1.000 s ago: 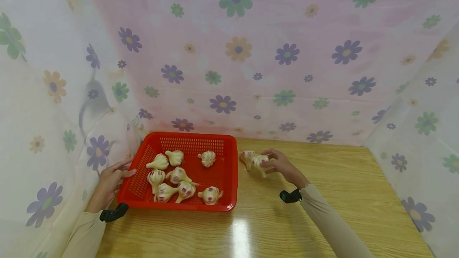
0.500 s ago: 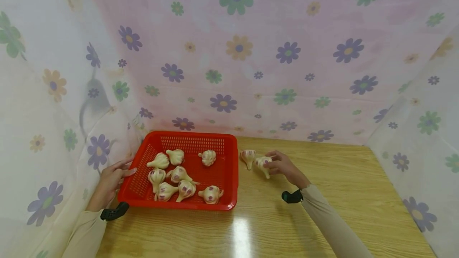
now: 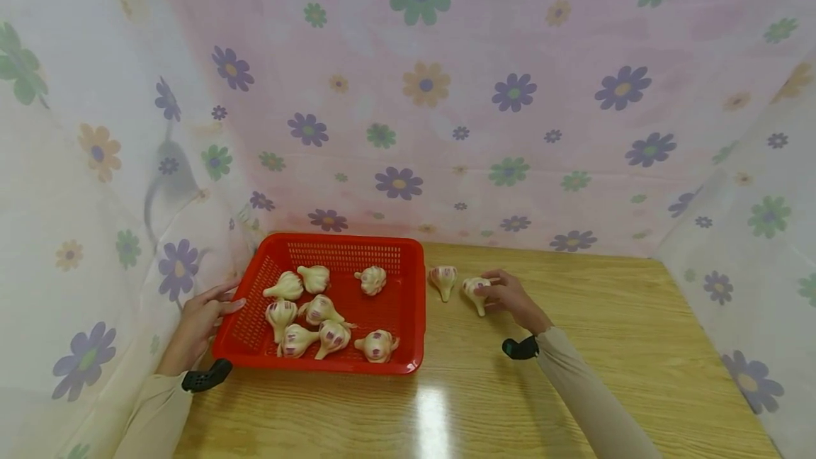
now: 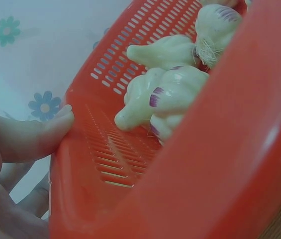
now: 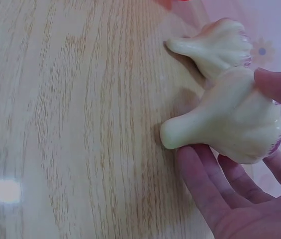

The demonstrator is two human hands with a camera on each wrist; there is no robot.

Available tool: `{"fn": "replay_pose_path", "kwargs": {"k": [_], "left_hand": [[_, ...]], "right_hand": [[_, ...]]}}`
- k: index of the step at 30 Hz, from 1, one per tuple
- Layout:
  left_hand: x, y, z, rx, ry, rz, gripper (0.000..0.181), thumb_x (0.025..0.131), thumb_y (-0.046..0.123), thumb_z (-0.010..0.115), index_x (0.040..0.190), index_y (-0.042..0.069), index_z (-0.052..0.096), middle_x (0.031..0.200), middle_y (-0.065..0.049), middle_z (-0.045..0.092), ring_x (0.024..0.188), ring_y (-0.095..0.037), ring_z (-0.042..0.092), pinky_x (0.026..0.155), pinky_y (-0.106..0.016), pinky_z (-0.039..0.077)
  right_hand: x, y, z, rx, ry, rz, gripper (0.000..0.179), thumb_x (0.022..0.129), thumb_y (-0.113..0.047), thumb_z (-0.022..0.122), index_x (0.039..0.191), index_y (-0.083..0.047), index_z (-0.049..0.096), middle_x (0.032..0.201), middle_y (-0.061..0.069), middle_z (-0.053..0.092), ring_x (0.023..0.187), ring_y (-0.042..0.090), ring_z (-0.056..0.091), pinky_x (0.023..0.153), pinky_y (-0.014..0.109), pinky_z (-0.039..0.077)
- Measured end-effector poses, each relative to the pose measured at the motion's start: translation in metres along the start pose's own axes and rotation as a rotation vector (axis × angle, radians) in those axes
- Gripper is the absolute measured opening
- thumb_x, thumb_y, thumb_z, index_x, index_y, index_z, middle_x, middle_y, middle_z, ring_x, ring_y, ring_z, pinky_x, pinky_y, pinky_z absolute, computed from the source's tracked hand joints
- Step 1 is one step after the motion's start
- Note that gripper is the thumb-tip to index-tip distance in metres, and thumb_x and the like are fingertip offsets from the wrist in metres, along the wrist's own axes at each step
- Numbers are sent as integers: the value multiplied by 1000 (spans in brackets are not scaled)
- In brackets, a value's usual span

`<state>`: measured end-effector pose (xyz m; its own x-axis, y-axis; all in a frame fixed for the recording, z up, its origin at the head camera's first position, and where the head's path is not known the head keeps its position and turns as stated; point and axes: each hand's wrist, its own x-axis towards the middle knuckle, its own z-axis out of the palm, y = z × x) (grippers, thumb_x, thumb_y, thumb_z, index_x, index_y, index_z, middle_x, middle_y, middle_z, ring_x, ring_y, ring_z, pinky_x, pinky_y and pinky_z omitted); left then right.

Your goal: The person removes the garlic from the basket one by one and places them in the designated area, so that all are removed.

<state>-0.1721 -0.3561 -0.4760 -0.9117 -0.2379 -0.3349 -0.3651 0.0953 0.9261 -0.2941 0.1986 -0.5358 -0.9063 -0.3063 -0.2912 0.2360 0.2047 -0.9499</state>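
My left hand [image 3: 199,321] grips the left rim of a red plastic basket [image 3: 417,317]; in the left wrist view the thumb lies over the rim and the other fingers are outside. Several garlic bulbs [image 3: 320,309] lie in the basket, mostly in its left half. On the table to its right, my right hand [image 3: 515,303] holds a garlic bulb [image 5: 230,117] between thumb and fingers, its stem pointing down toward the wood. Just left of it, another garlic bulb [image 3: 443,282] rests on the table, apart from the held one in the head view.
The wooden table [image 3: 586,331] reaches back to a flower-printed curtain [image 3: 446,91], which also hangs on both sides. The left side curtain [image 3: 121,289] comes close to my left hand. A light glare [image 3: 432,409] shows at the table's front.
My right hand has shifted a little to the right with its garlic bulb, widening the gap to the other loose bulb. The left hand and basket look the same.
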Motion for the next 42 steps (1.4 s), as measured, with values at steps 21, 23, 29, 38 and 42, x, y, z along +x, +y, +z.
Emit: {"fn": "replay_pose_path", "kwargs": {"k": [21,23,29,38,42], "left_hand": [[2,0,0,11,10,0,65,90,18,63,146,7,34,93,12,60,80,-11,65,72,-32,55],[2,0,0,8,9,-1,65,90,18,63,147,7,34,92,13,60,80,-11,65,72,-32,55],[2,-1,0,-1,9,-3,66,90,18,64,147,8,33,94,12,59,81,-11,64,73,-32,55],[3,-2,0,-24,11,3,66,89,16,65,146,6,34,92,14,61,80,-10,65,71,-32,55],[3,-2,-1,-58,11,10,66,88,12,66,145,4,36,89,14,62,77,-9,65,69,-30,55]], "right_hand": [[10,-7,3,2,135,24,58,92,-23,63,134,5,34,116,26,50,100,47,55,86,52,48],[15,-1,2,-16,153,24,60,92,-27,64,134,4,35,115,24,51,97,43,57,83,49,51],[20,6,3,-35,176,14,59,90,-30,65,131,2,37,113,23,52,90,35,61,79,45,53],[18,4,4,-50,178,5,61,91,-29,64,134,3,34,116,24,50,89,32,61,78,45,53],[17,3,5,-70,177,9,65,92,-30,63,138,2,31,126,27,44,97,37,57,80,47,52]]}}
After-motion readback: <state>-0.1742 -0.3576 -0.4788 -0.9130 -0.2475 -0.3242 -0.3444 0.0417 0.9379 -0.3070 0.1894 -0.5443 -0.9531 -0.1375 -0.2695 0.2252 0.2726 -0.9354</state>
